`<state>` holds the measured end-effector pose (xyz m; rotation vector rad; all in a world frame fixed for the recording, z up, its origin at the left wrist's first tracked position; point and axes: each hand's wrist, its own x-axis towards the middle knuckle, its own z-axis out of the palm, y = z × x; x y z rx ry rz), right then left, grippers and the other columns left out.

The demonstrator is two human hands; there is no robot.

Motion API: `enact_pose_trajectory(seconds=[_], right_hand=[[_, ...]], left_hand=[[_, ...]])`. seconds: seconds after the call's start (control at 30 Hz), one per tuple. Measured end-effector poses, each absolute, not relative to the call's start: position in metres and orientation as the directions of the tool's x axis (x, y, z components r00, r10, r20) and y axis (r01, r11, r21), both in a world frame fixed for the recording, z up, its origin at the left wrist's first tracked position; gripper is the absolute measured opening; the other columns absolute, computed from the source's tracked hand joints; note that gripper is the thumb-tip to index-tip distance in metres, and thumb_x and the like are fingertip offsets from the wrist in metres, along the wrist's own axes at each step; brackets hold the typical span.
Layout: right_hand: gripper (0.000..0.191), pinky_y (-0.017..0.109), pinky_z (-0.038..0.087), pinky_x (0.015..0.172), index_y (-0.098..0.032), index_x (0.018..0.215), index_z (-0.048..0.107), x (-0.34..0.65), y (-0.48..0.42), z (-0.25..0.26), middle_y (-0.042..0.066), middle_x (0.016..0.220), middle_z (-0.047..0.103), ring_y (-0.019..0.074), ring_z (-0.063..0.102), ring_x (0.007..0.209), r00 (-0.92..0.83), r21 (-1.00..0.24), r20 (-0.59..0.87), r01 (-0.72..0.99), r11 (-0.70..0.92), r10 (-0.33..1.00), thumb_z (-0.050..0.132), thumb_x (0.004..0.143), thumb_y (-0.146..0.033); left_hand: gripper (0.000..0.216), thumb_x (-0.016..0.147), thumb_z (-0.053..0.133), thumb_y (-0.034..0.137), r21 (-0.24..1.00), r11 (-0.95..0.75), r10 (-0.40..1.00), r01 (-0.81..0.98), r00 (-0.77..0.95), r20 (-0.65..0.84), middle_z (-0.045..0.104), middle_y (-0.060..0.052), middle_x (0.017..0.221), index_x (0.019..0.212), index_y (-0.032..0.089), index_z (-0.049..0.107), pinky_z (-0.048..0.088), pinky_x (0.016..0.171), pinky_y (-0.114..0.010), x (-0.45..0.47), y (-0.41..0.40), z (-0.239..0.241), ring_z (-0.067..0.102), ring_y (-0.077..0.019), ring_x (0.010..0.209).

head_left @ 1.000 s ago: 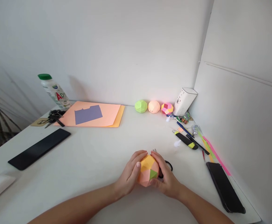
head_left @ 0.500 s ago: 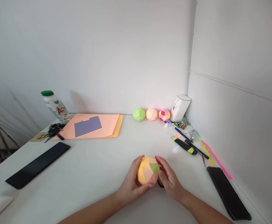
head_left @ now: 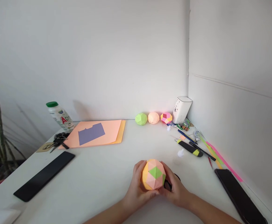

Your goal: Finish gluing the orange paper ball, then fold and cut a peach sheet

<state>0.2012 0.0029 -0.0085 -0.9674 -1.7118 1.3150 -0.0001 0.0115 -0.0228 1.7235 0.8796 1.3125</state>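
Observation:
A faceted paper ball (head_left: 153, 175) in yellow, peach and green is held above the front of the white table. My left hand (head_left: 138, 183) is closed round its left side, thumb underneath. From the right, my right hand (head_left: 175, 189) grips the same ball, its fingertips on the upper right edge. Behind the right hand lies a black object (head_left: 168, 184), mostly hidden, with a dark loop showing above the fingers; I cannot make out its kind.
Three more faceted balls, green (head_left: 141, 119), peach (head_left: 153, 118) and multicoloured (head_left: 166, 118), stand by the wall. A utility knife (head_left: 189, 147), pens and a phone (head_left: 240, 194) lie right. Left are paper sheets (head_left: 114, 132), a bottle (head_left: 60, 115) and a long black slab (head_left: 44, 175).
Both hands have turned the ball, so a green facet ringed by peach ones now faces me. The camera view has shifted slightly, and more of the black object shows.

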Motion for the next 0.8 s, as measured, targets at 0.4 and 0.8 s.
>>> enact_pose_trajectory(seconds=[0.4, 0.8], right_hand=[[0.064, 0.046, 0.038, 0.106, -0.028, 0.149, 0.016, 0.205, 0.003, -0.003, 0.014, 0.150, 0.035, 0.0254, 0.039, 0.135, -0.458, -0.976, 0.154, 0.065, 0.206, 0.875, 0.045, 0.094, -0.045], [0.049, 0.045, 0.033, 0.112, -0.029, 0.144, 0.031, 0.214, 0.004, 0.004, 0.009, 0.147, 0.039, 0.0230, 0.037, 0.136, -0.406, -0.831, 0.307, 0.326, 0.451, 0.861, 0.034, 0.096, -0.026]], left_hand=[[0.078, 0.088, 0.050, 0.052, 0.639, -0.646, 0.761, 0.418, 0.284, 0.584, 0.028, -0.020, 0.146, 0.148, 0.025, 0.009, 0.033, 0.102, -0.060, -0.002, 0.004, -0.017, 0.031, -0.0382, 0.133], [0.072, 0.085, 0.059, 0.037, 0.646, -0.604, 0.795, 0.466, 0.302, 0.525, 0.028, -0.017, 0.139, 0.144, 0.027, 0.019, 0.042, 0.099, -0.053, -0.001, -0.001, -0.018, 0.033, -0.0353, 0.131]])
